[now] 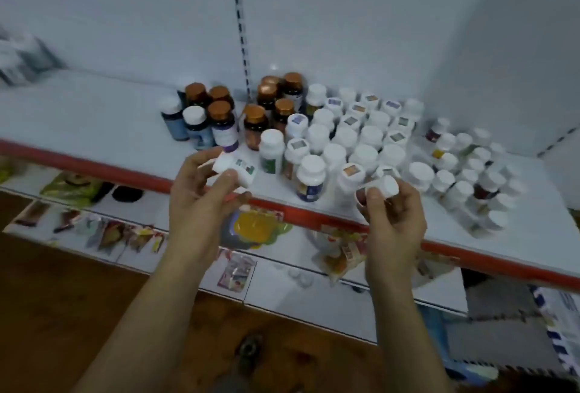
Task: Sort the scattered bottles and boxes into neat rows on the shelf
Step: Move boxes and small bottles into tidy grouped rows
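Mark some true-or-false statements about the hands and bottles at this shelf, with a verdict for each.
1. The left hand holds a white bottle. True.
2. The right hand is empty. False: it grips a white-capped bottle.
3. The copper-capped bottles stand left of the white-capped cluster. True.
4. The shelf edge is blue. False: it is red.

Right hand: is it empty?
No, the right hand grips a small white-capped bottle with curled fingers, just at the front edge of the shelf.
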`<state>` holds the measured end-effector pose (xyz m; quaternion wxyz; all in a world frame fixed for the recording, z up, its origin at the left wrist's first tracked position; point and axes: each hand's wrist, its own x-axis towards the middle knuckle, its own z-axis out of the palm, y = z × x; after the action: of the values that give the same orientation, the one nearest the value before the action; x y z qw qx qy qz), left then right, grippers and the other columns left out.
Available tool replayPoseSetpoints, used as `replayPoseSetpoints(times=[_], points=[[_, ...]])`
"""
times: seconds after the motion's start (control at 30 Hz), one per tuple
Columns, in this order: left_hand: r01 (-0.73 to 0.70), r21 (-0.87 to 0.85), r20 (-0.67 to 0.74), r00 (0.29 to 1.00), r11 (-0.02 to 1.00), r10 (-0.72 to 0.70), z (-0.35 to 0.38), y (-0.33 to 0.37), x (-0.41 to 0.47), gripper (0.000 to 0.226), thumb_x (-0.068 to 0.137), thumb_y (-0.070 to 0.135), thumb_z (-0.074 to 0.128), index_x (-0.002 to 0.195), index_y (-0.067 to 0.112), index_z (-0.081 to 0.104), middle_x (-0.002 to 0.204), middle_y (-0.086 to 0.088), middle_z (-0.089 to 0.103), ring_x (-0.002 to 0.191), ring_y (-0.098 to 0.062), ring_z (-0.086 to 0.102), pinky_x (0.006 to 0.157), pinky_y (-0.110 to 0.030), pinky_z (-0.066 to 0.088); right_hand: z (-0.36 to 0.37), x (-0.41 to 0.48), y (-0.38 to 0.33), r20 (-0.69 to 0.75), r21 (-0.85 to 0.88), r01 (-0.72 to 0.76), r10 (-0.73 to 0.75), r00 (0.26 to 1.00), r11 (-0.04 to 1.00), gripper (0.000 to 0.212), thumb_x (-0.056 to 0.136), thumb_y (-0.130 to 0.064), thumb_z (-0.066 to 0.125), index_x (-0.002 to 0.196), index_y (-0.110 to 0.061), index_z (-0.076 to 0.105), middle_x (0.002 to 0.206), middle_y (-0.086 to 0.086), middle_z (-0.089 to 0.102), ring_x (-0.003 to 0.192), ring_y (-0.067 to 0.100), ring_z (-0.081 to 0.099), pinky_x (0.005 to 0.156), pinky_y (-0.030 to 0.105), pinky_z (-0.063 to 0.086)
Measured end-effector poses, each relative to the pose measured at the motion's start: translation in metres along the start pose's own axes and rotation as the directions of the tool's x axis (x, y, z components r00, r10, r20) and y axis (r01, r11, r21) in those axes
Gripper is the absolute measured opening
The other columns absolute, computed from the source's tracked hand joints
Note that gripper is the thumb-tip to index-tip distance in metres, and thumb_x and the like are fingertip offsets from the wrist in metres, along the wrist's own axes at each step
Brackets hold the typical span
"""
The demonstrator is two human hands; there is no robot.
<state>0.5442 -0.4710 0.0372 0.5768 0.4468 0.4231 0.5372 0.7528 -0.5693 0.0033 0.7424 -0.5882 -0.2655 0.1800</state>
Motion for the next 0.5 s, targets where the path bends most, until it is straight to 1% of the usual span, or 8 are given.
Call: replayPoseSetpoints(times=[0.07,0.13,0.2,0.27,0.3,0.4,0.47,0.5], points=[[-0.062,-0.002,-0.105,0.993,0.998,0.062,-0.032,0.014,0.006,0.031,0.096,0.001,0.065,0.119,0.022,0.064,0.119,-0.015,0.063,0.095,-0.025,0.070,0.078,-0.038,0.061,0.052,-0.017,-0.004,0.106,0.018,-0.032,0.030,0.994,0.999,0.018,0.097,-0.017,0.067,0.115,-0.019,0.064,0.113,0.015,0.070,0.106,0.032,0.069,0.094,0.058,0.056],[-0.111,-0.039,-0.208,0.973,0.993,0.101,-0.067,0.025,0.009,0.031,0.096,0.003,0.066,0.120,0.022,0.065,0.116,-0.014,0.060,0.092,-0.021,0.069,0.077,-0.036,0.062,0.103,-0.033,-0.010,0.223,0.019,-0.034,0.029,0.974,0.999,0.019,0.090,-0.031,0.070,0.108,-0.034,0.066,0.111,0.008,0.071,0.106,0.031,0.069,0.093,0.054,0.058],[-0.166,-0.040,-0.324,0.935,0.985,0.144,-0.115,0.038,0.010,0.027,0.093,0.009,0.070,0.114,0.026,0.068,0.108,-0.005,0.069,0.094,-0.023,0.072,0.074,-0.030,0.061,0.154,-0.050,-0.014,0.314,0.027,-0.029,0.019,0.949,0.999,0.019,0.083,-0.039,0.070,0.103,-0.041,0.068,0.106,0.002,0.073,0.103,0.031,0.070,0.090,0.051,0.060],[-0.215,0.027,-0.410,0.889,0.976,0.207,-0.175,0.052,0.011,0.024,0.089,0.018,0.073,0.111,0.029,0.070,0.098,0.005,0.074,0.092,-0.022,0.074,0.073,-0.028,0.060,0.206,-0.068,-0.011,0.407,0.024,-0.028,0.016,0.913,0.999,0.018,0.085,-0.038,0.070,0.102,-0.037,0.067,0.101,-0.002,0.074,0.097,0.026,0.072,0.087,0.050,0.061],[-0.226,0.068,-0.454,0.860,0.972,0.232,-0.208,0.059,0.012,0.026,0.088,0.022,0.073,0.113,0.028,0.071,0.097,0.007,0.075,0.091,-0.020,0.074,0.072,-0.028,0.060,0.234,-0.079,-0.007,0.459,0.017,-0.030,0.019,0.888,0.999,0.018,0.087,-0.035,0.069,0.104,-0.035,0.067,0.099,-0.003,0.075,0.096,0.025,0.073,0.088,0.051,0.061],[-0.274,0.166,-0.580,0.750,0.947,0.319,-0.311,0.081,0.019,0.035,0.087,0.023,0.074,0.121,0.020,0.069,0.104,0.003,0.074,0.092,-0.020,0.073,0.073,-0.028,0.057,0.326,-0.120,0.009,0.590,-0.006,-0.035,0.032,0.807,0.999,0.023,0.088,-0.028,0.070,0.111,-0.025,0.068,0.104,0.001,0.075,0.099,0.027,0.072,0.088,0.057,0.058],[-0.297,0.266,-0.605,0.689,0.917,0.399,-0.378,0.098,0.031,0.032,0.092,0.024,0.072,0.124,0.023,0.068,0.106,0.004,0.071,0.094,-0.020,0.071,0.075,-0.026,0.056,0.391,-0.153,0.020,0.660,-0.007,-0.036,0.032,0.751,0.999,0.022,0.090,-0.022,0.071,0.112,-0.023,0.068,0.106,0.005,0.074,0.099,0.027,0.071,0.082,0.060,0.059],[-0.296,0.316,-0.606,0.668,0.901,0.432,-0.411,0.108,0.037,0.029,0.095,0.025,0.071,0.123,0.029,0.068,0.106,0.008,0.070,0.095,-0.021,0.070,0.077,-0.028,0.058,0.425,-0.172,0.026,0.694,0.005,-0.040,0.026,0.720,0.999,0.022,0.091,-0.017,0.072,0.111,-0.023,0.068,0.106,0.006,0.074,0.099,0.028,0.071,0.083,0.060,0.058]])
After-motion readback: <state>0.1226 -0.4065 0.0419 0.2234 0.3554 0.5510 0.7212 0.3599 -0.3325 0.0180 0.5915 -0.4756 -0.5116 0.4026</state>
